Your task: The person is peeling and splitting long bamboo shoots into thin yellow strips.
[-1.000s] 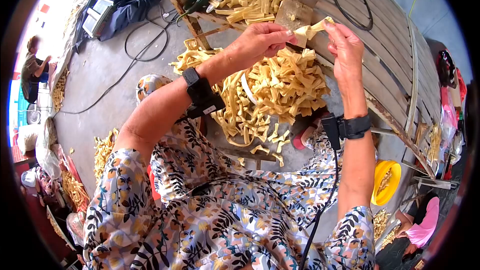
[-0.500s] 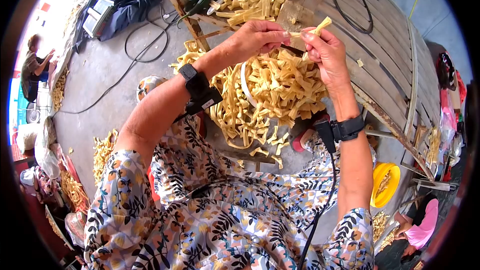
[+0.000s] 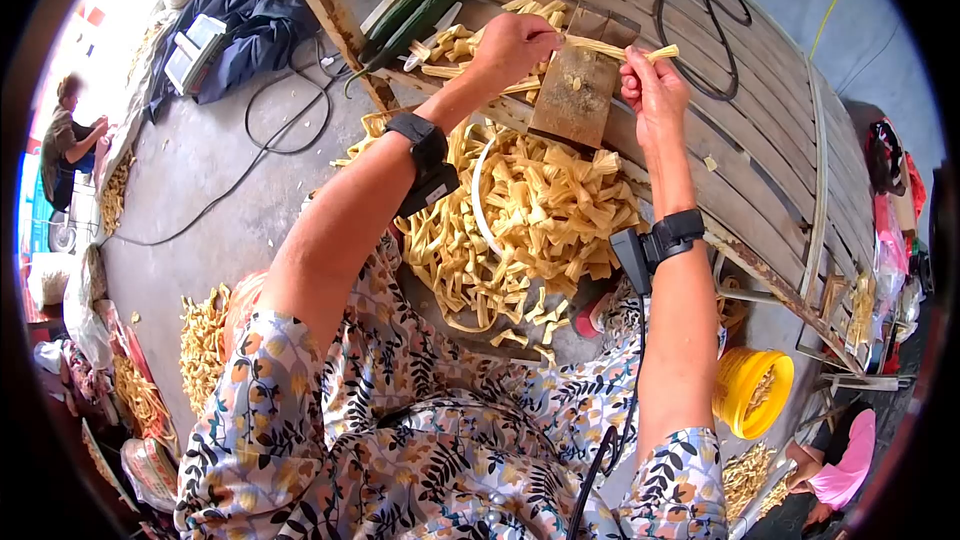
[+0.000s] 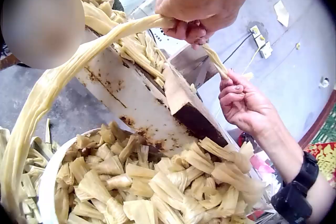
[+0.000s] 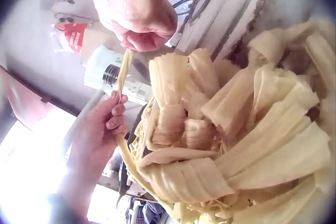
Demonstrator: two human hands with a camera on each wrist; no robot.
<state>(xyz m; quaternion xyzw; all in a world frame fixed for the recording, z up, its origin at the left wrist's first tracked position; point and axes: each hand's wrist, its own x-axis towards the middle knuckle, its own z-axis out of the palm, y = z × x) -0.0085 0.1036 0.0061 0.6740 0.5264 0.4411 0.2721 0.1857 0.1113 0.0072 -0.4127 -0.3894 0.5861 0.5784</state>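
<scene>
Currently, the left hand [image 3: 512, 48] and right hand [image 3: 656, 92] are clamping fingers on the yellow strip [image 3: 597, 46], its long axis running crosswise between them above the wooden block [image 3: 574, 98], the right lying nearer its short end.

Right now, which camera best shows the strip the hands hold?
The left wrist view: the strip looms large, hanging far down. Head shows mainly its short held stretch; right wrist, that stretch plus more below.
</scene>
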